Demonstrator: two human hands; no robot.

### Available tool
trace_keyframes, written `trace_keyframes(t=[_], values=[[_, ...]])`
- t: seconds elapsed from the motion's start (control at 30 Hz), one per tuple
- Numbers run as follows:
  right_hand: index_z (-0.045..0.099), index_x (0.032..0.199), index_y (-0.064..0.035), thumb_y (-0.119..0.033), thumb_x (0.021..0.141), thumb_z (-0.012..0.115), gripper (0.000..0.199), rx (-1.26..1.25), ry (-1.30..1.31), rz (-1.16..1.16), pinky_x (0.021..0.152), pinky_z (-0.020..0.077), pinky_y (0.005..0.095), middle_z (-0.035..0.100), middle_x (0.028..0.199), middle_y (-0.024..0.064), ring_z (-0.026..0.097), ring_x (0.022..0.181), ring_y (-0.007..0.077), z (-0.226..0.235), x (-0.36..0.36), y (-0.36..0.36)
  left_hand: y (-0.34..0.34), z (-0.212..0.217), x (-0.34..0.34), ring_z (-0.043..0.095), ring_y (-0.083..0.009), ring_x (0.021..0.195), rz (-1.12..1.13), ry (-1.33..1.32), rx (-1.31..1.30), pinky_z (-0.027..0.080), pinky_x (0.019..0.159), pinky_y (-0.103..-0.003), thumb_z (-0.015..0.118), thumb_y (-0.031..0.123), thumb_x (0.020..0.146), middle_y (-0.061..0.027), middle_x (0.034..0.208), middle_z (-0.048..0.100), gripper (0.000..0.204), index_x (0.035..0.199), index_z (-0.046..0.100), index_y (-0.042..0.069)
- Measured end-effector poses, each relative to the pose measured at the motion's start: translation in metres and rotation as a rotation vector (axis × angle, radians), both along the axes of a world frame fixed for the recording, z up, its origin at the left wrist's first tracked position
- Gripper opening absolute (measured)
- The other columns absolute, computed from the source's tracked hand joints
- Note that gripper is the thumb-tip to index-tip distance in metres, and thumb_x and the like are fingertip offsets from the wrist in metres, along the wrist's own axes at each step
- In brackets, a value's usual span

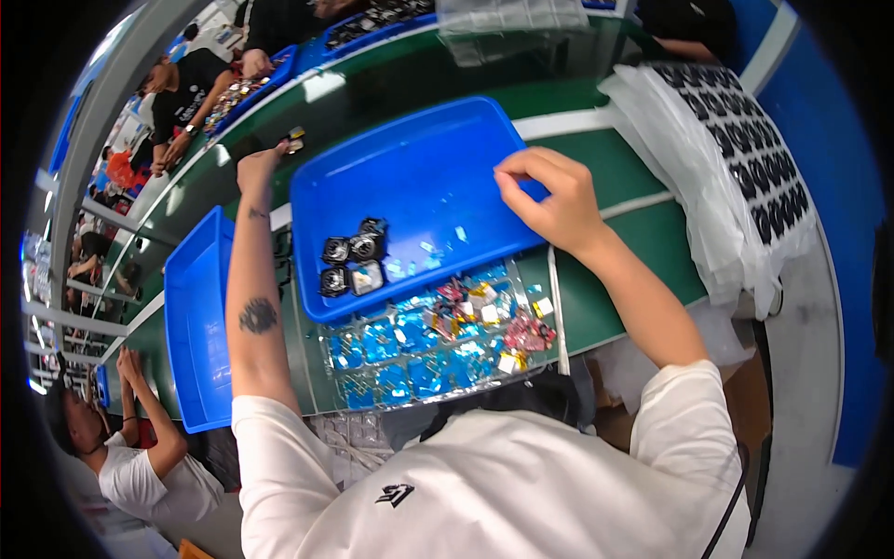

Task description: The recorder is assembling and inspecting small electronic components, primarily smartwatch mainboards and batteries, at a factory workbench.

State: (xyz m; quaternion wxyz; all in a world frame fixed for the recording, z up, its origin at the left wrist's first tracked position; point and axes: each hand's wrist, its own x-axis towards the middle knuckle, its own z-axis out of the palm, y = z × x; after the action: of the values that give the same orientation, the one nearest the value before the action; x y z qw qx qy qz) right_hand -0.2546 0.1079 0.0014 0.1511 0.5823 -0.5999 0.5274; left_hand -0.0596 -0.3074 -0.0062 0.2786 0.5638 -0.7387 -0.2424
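Observation:
My left hand [260, 171] reaches out over the green belt, beyond the left rim of a blue tray [400, 158]. A small dark part with yellow and white on it [294, 142] is at its pinched fingertips. Over the tray's right edge, my right hand [557, 197] is closed with thumb and forefinger together; anything between them is too small to make out. Several black square parts [364, 244] sit in the tray's near left corner, one with a white face. Bits of light blue film [430, 253] lie scattered beside them.
Nearest me, a clear compartment tray [400, 359] holds blue-filmed pieces and a pile of pink and yellow parts [528, 333]. Another blue tray [198, 317] stands at left. Black parts in rows [745, 140] rest on white plastic at right. Other people work at left and across the belt.

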Motion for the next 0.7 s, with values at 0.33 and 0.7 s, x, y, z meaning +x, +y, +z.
trace_keyframes(t=[0.33, 0.7], values=[[0.062, 0.069, -0.0064, -0.009, 0.064, 0.072, 0.011, 0.167, 0.2, 0.432, 0.068, 0.0498, 0.0324, 0.066, 0.093, 0.0047, 0.06, 0.086, 0.0214, 0.004, 0.02, 0.009, 0.014, -0.017, 0.011, 0.066, -0.0194, 0.083, -0.035, -0.049, -0.153, 0.049, 0.076, -0.03, 0.073, 0.045, 0.072, -0.0081, 0.088, 0.07, 0.043, 0.097, 0.073, 0.01], [0.061, 0.073, -0.0062, -0.015, 0.065, 0.072, 0.016, 0.385, 0.391, 0.451, 0.082, 0.0453, 0.039, 0.061, 0.109, 0.0069, 0.056, 0.104, 0.0269, 0.01, 0.046, 0.012, 0.034, 0.017, 0.062, 0.068, -0.022, 0.082, -0.035, 0.093, -0.387, 0.052, 0.075, -0.032, 0.063, 0.028, 0.081, -0.0106, 0.085, 0.07, 0.023, 0.095, 0.073, 0.012]])
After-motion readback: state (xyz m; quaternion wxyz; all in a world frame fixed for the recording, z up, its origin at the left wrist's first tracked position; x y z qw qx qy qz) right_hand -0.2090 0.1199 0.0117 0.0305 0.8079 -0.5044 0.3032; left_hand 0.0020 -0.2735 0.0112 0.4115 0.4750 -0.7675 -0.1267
